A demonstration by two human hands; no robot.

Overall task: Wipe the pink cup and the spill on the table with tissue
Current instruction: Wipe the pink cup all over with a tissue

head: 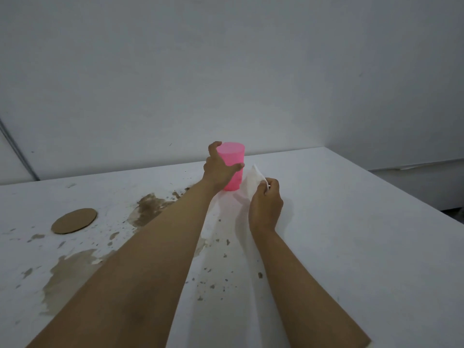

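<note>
The pink cup (233,156) stands upright near the far edge of the white table (351,234). My left hand (218,169) is wrapped around its left side, thumb across the front. Just right of the cup, my right hand (266,204) pinches a white tissue (252,182) that stands up beside the cup's lower right. A brown spill (150,207) spreads on the table left of my left forearm, with a paler wet patch (70,272) and scattered brown specks nearer to me.
A round brown cardboard coaster (74,220) lies on the table at the left. A grey wall rises right behind the table's far edge. The table's right edge drops off at the far right.
</note>
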